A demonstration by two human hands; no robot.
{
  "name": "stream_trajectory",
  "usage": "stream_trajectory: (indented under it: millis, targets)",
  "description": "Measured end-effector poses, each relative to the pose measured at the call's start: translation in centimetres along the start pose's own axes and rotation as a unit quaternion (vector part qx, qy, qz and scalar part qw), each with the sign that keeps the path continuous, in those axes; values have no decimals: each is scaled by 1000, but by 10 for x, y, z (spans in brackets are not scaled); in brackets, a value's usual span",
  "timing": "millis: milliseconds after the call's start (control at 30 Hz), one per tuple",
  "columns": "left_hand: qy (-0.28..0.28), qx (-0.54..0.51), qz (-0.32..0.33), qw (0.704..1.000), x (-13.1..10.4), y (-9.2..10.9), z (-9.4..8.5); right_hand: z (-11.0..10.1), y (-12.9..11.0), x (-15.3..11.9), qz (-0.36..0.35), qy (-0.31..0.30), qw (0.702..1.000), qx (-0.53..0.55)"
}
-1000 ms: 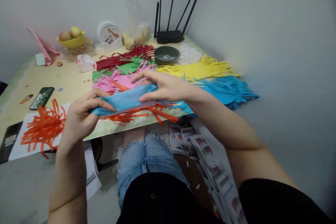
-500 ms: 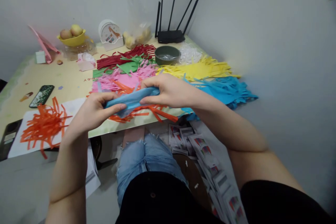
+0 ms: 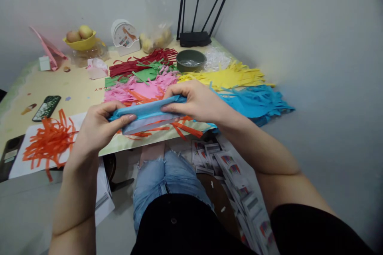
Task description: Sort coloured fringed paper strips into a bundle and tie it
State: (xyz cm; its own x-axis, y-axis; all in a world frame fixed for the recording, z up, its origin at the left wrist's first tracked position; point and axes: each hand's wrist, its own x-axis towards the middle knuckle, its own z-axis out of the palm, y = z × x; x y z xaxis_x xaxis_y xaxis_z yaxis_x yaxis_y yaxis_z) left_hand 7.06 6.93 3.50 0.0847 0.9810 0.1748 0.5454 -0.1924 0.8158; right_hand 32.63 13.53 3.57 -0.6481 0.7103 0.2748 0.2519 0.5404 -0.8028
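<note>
Between my two hands a light blue folded sheet (image 3: 143, 111) is stretched, with a thin translucent layer hanging from its lower edge. My left hand (image 3: 103, 123) pinches its left end between thumb and fingers. The right end is pinched by my right hand (image 3: 194, 101). Under and behind the sheet lie orange strips (image 3: 185, 127) and pink fringed paper (image 3: 143, 87). Blue fringed paper (image 3: 254, 103) and yellow fringed paper (image 3: 227, 77) lie to the right of my right hand. An orange fringed bunch (image 3: 50, 139) rests on white paper left of my left hand.
Red fringe (image 3: 140, 63), green fringe (image 3: 149, 72), a dark green bowl (image 3: 190, 60) and a black router (image 3: 195, 39) stand or lie farther back. A phone (image 3: 47, 108) and a yellow fruit bowl (image 3: 80, 44) are at the left. Packets (image 3: 233, 167) lie below the table edge.
The hands have moved slightly apart, my left one leftward and my right one rightward. The blue sheet now spans wider and flatter, and more of its translucent layer shows.
</note>
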Motion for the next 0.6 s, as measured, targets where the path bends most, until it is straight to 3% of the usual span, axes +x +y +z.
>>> stream_trajectory:
  millis: [233,400,600]
  targets:
    - [-30,37,38,998,0,7,0,1,4,-3,-4,-3,999,46]
    - [49,-89,26,994,-8,-8,4,3,11,-8,-54,45,996,53]
    - [11,-214,64,975,-15,-13,7,8,22,-14,-115,35,986,115]
